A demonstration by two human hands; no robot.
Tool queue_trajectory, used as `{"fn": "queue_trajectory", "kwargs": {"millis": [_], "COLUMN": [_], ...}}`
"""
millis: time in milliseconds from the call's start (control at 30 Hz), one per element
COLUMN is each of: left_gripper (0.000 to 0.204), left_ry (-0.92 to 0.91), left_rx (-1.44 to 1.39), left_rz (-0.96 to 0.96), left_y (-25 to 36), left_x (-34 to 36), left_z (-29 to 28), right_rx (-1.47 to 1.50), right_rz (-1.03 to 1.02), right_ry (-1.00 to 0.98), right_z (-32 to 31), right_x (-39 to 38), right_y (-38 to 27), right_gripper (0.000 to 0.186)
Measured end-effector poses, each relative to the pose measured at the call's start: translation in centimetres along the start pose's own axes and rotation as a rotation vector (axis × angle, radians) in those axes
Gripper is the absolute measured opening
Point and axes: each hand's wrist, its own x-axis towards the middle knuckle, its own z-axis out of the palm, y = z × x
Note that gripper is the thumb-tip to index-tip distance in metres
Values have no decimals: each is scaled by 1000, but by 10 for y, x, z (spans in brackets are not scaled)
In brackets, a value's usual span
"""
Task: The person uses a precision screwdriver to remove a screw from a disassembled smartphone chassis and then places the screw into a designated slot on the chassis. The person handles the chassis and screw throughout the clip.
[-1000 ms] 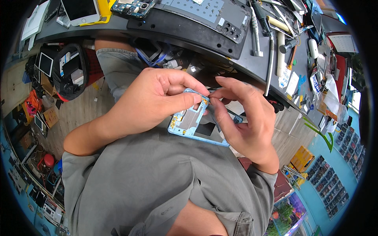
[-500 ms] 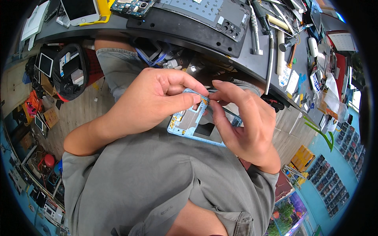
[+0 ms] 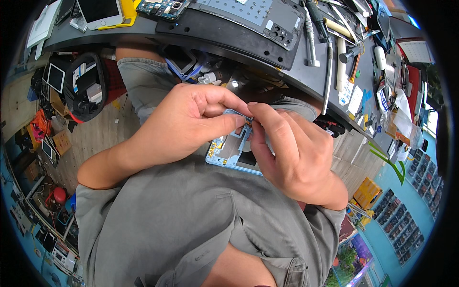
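Above my lap I hold a light blue phone frame [image 3: 233, 152], tilted, with small gold-coloured contacts and a grey inner plate. My left hand [image 3: 193, 115] grips its far edge, thumb on the inner face and forefinger along the outer side. The fingers of my right hand [image 3: 294, 146] are pinched at that same edge, close to my left fingertips. Whatever is between them is hidden or too small to make out. The right hand covers much of the frame's right part.
Ahead is a dark workbench with a black mat [image 3: 215, 40], an opened phone back [image 3: 272, 24], a circuit board [image 3: 165, 7] and a white tablet [image 3: 99, 12]. Hand tools [image 3: 330, 43] crowd its right side. A black bag [image 3: 86, 88] stands on the floor at left.
My right hand has shifted left along the frame's far edge, its fingers now nearer my left fingertips and covering more of the frame. The left hand keeps its grip, almost unmoved.
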Motion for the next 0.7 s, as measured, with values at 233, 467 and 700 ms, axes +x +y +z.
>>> {"fn": "queue_trajectory", "kwargs": {"millis": [233, 467, 700], "left_gripper": [23, 20, 20], "left_ry": [2, 4, 5], "left_rx": [-25, -34, -105], "left_rz": [13, -15, -40], "left_y": [-2, 0, 0], "left_x": [-1, 0, 0], "left_z": [2, 1, -1], "right_rx": [28, 98, 200], "right_rz": [46, 76, 86], "right_ry": [-34, -33, -53], "right_z": [-2, -5, -14], "right_x": [4, 4, -3], "right_y": [-3, 0, 6], "right_gripper": [51, 47, 37]}}
